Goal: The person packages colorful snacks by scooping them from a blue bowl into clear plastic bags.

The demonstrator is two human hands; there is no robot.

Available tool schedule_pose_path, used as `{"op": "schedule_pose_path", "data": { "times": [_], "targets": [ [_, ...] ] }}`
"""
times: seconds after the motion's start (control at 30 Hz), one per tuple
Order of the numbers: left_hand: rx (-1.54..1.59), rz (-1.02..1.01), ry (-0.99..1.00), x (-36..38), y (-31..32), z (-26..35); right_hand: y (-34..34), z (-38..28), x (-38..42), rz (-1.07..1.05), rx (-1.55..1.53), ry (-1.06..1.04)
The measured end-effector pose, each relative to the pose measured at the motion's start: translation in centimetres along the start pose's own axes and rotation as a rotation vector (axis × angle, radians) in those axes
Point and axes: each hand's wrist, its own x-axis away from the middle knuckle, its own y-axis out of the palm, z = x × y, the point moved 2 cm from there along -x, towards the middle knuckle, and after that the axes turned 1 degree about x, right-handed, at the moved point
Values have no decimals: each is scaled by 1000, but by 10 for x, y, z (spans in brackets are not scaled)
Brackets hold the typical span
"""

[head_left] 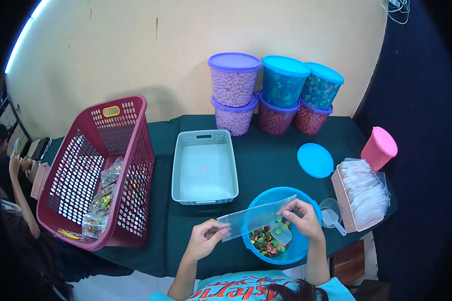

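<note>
Stretched between my two hands is a clear plastic bag [256,216], flat and with nothing visible inside. My left hand [206,239] pinches its left end, and my right hand [302,218] grips the right end. Below the bag stands a blue tub [308,242], partly covered by it. Colourful round candies [267,245], green, red, yellow and brown, lie in the tub. A translucent scoop [282,234] rests on them, its handle hidden.
A maroon laundry basket [141,165] with filled packets [101,203] stands left of a pale green tray [206,170]. Stacked tubs [234,85] line the wall. To the right are a blue lid [315,160], a basket of plastic bags [364,193], a measuring cup [331,216] and a pink container [379,149]. Another person [20,200] sits far left.
</note>
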Motion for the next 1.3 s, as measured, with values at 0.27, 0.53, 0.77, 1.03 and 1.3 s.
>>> {"op": "schedule_pose_path", "data": {
  "times": [0.27, 0.53, 0.77, 1.03, 1.3],
  "targets": [
    [152, 130, -9, -13, -28, -3, 27, -5, -39, -36, 21, -92],
    [80, 126, -10, -29, -32, 11, 17, -4, -33, -139, -224, 83],
    [-183, 274, 149, -27, -32, 21, 23, -25, -21, -114, -102, 161],
    [-1021, -187, 410, -11, 36, 62, 61, -48, -4, -201, 57, 200],
    [-895, -131, 452, -7, 39, 42, 65, -47, 4, -221, 94, 73]
  ]
}}
